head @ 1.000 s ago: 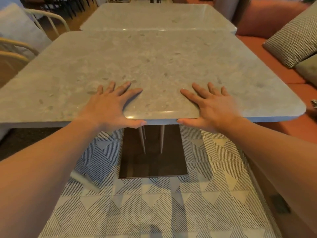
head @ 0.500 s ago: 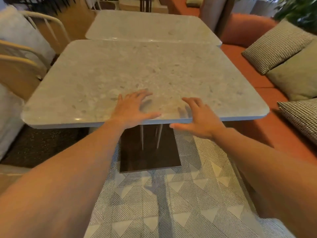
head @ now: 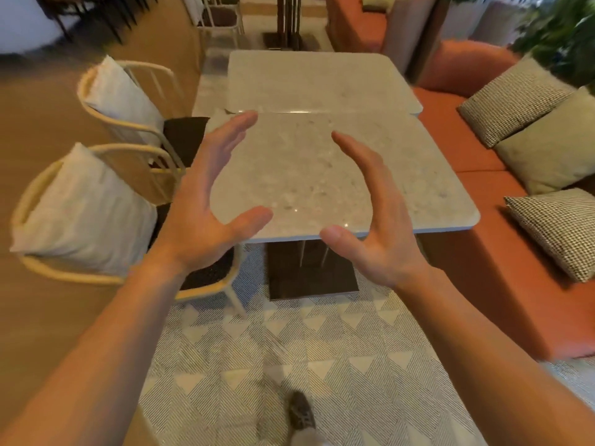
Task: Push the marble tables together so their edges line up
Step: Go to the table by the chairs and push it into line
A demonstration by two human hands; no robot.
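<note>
Your left hand [head: 206,207] and right hand [head: 376,220] hang in the air in front of you, palms turned toward each other, fingers spread and holding nothing; neither touches stone. Beyond them the near marble desk [head: 418,175] stands on its dark pedestal base [head: 312,272], its far edge meeting the far marble desk [head: 318,82]. The far one sits slightly to the left, so the side edges do not quite match. Two cushioned chairs [head: 87,207] stand to the left, an orange sofa [head: 502,252] with pillows to the right.
</note>
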